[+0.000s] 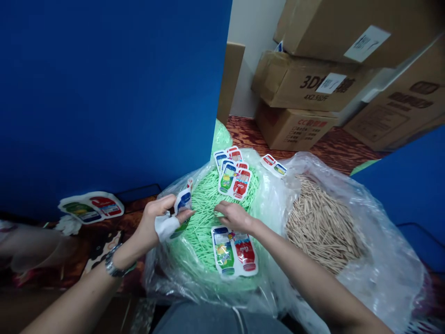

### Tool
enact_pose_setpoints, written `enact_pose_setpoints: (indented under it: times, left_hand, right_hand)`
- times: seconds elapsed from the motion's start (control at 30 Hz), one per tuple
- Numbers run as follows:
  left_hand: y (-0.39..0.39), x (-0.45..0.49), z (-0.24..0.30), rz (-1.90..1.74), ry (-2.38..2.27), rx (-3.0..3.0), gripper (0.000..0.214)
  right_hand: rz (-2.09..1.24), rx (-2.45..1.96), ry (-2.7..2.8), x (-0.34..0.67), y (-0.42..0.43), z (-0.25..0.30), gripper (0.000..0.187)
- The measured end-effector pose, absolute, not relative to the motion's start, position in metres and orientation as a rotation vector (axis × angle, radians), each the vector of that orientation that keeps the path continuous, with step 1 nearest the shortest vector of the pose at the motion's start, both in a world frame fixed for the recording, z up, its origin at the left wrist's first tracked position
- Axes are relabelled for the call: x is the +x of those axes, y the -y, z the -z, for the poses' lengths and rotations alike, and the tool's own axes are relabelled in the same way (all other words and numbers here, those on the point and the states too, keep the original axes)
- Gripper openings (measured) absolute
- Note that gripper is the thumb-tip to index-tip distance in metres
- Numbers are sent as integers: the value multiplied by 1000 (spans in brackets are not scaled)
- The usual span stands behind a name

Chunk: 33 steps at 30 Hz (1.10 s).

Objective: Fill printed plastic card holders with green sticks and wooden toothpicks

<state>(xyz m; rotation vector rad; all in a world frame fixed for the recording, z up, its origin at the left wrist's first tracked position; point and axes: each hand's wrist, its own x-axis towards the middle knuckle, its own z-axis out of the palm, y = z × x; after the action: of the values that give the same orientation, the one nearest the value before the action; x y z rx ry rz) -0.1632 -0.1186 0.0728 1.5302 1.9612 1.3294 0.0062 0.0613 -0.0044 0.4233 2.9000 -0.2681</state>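
My left hand (163,215) is closed on a small printed pouch (183,200), pinched between thumb and fingers. White wrapping (166,226) covers part of the thumb. My right hand (233,216) reaches into a heap of thin green candy-like sticks (203,204), its fingers bent round some of them. The heap fills a clear plastic bag (163,273). On the sticks lie a larger cola-and-lemon pouch (235,251), just below my right hand, and several overlapping pouches (234,178) above it.
A second clear bag (385,250) holds brown sticks (321,222) on the right. Another pouch (274,165) lies between the bags at the back. At left lies a further pouch (92,207). Cardboard boxes (295,125) are stacked behind; a blue panel (114,93) stands at left.
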Motion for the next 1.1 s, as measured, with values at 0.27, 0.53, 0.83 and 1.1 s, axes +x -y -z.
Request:
enact_pose_setpoints:
  times: [0.27,0.53,0.83,1.1]
  left_hand:
    - [116,-158,-60,-1200,-1963,1688,32]
    - [114,-150,-52,-1172,-1859,1858,30]
    - [106,-134,-38,-1004,-1701,1584,26]
    - [93,-119,-41,-947,-1741,1783,24]
  right_hand:
    - [167,463,-2877,-22,-70,13,23]
    - [355,541,-2947,-22,-70,7,18]
    - [2514,900,-2152,15,-53,-20,38]
    - [1161,586,-3100,34,-31,-64,22]
